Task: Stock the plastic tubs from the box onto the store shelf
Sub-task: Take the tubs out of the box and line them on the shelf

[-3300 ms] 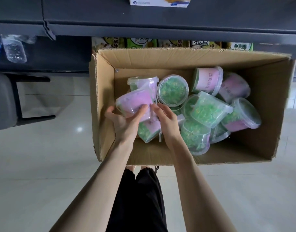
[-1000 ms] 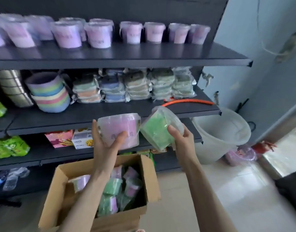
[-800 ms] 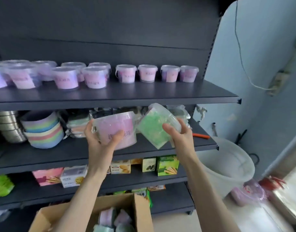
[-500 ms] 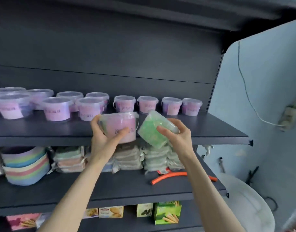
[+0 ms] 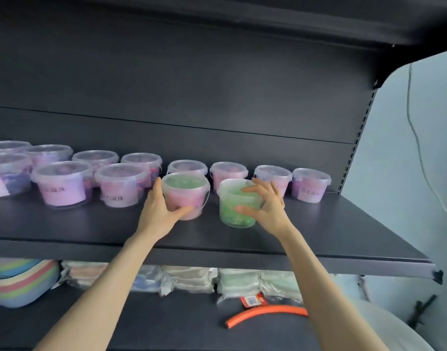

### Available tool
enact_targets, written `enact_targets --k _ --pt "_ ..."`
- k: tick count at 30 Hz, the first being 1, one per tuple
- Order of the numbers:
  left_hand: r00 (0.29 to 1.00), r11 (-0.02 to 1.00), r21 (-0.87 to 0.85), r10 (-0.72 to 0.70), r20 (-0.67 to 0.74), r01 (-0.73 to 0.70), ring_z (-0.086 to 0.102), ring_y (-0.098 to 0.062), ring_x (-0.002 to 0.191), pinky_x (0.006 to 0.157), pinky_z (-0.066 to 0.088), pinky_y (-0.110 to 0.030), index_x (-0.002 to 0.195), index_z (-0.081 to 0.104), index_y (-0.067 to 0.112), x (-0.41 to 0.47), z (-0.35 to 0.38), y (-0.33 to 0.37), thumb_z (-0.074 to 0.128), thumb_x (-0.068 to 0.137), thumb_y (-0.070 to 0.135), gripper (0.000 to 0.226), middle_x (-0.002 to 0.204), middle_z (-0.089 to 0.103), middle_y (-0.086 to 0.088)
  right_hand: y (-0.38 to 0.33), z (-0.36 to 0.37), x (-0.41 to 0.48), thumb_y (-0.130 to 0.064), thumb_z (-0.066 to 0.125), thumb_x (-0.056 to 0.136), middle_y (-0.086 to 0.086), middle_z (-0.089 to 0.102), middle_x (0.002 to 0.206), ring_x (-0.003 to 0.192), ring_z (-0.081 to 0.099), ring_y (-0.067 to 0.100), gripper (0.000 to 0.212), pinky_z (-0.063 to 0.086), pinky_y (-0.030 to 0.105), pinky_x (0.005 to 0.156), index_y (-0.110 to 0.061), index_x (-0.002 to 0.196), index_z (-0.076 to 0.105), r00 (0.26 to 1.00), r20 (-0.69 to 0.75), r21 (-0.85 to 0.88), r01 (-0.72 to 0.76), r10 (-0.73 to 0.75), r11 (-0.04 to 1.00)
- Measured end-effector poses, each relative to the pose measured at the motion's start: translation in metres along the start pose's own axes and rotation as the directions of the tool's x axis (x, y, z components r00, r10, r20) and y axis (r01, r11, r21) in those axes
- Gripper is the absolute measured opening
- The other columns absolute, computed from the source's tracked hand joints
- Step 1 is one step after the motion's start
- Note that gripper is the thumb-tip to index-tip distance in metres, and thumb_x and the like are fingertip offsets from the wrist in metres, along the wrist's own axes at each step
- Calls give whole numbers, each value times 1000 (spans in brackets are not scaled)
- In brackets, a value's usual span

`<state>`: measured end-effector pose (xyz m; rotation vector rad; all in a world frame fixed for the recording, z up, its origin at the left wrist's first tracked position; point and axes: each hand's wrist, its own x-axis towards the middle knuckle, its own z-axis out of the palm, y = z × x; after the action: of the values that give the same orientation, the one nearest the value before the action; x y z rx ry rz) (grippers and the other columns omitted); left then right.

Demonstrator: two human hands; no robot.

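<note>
Two clear plastic tubs stand on the dark upper shelf (image 5: 90, 229) in front of the back row. My left hand (image 5: 157, 211) grips the pink-labelled tub (image 5: 188, 193) from its left side. My right hand (image 5: 266, 206) wraps the right side of the green-filled tub (image 5: 233, 206). Both tubs sit upright with their bases on the shelf. Several pink-labelled tubs (image 5: 63, 182) fill the shelf's left and back. The cardboard box is out of view.
The lower shelf holds stacked striped bowls (image 5: 20, 282) at the left, wrapped packs (image 5: 192, 278), and an orange tube (image 5: 265, 314). A pale wall with a hanging cable (image 5: 419, 153) lies to the right. The upper shelf's front right part (image 5: 343, 229) is bare.
Both hands rose from the box with a tub each and moved forward. The tubs, held in the air half a second ago, now rest on the upper shelf; the green tub turned upright.
</note>
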<state>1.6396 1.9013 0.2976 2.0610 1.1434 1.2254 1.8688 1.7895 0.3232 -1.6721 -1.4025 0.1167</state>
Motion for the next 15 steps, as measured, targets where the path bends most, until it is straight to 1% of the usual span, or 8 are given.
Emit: enact_targets --k 1,3,6,9,10,12,14,15 --pt "1000 998 65 8 -30 -6 31 -31 134 106 34 -47 146 15 8 0 2 -1 81 68 34 106 148 30 -15 2 -3 5 -37 81 70 -6 29 149 142 11 23 47 6 42 116 -39 112 60 1000 -5 -135 -25 25 991" --pt "982 970 221 134 -130 -103 26 -35 135 105 33 -49 147 18 10 -3 5 1 81 69 33 103 148 26 -18 4 -5 9 -51 77 68 -1 17 150 139 9 26 63 5 44 112 -44 125 53 999 -31 -366 12 -25 930" --pt "912 873 379 384 -145 -308 36 -34 128 100 34 -49 133 46 12 -2 11 7 81 68 24 74 137 43 -15 -6 11 9 -72 68 59 3 27 136 122 25 27 78 17 42 101 -42 128 48 986 -58 -512 102 -153 853" --pt "904 834 439 415 -99 -334 47 -35 119 93 37 -47 115 61 9 2 18 12 82 67 20 54 121 57 -12 -15 26 10 -68 63 71 3 44 130 116 35 29 66 26 40 95 -33 126 55 981 -73 -590 102 -179 801" --pt "908 833 447 408 -99 -326 49 -35 115 91 38 -46 113 62 10 3 19 12 82 67 21 52 118 58 -11 -14 25 12 -59 65 77 3 49 129 119 38 30 57 28 40 98 -28 125 58 979 -71 -540 125 -192 833" --pt "908 831 455 407 -105 -320 51 -34 111 89 39 -45 112 62 11 4 19 10 82 67 22 51 116 59 -10 -7 12 12 -38 69 83 -1 53 132 134 34 29 40 21 40 111 -22 120 63 983 -15 -257 171 -181 951" --pt "903 828 459 414 -113 -322 51 -33 111 89 39 -45 113 62 11 4 18 10 81 67 22 50 117 59 -9 2 -4 8 -32 71 83 -7 42 145 146 9 24 35 -2 42 116 -31 117 63 993 59 -38 103 -101 994" --pt "902 825 464 417 -115 -323 51 -33 111 89 40 -45 113 61 11 4 18 10 81 68 22 50 117 59 -9 5 -9 7 -38 72 80 -7 34 149 146 2 21 35 -8 42 114 -37 114 63 997 50 -66 63 -60 996"
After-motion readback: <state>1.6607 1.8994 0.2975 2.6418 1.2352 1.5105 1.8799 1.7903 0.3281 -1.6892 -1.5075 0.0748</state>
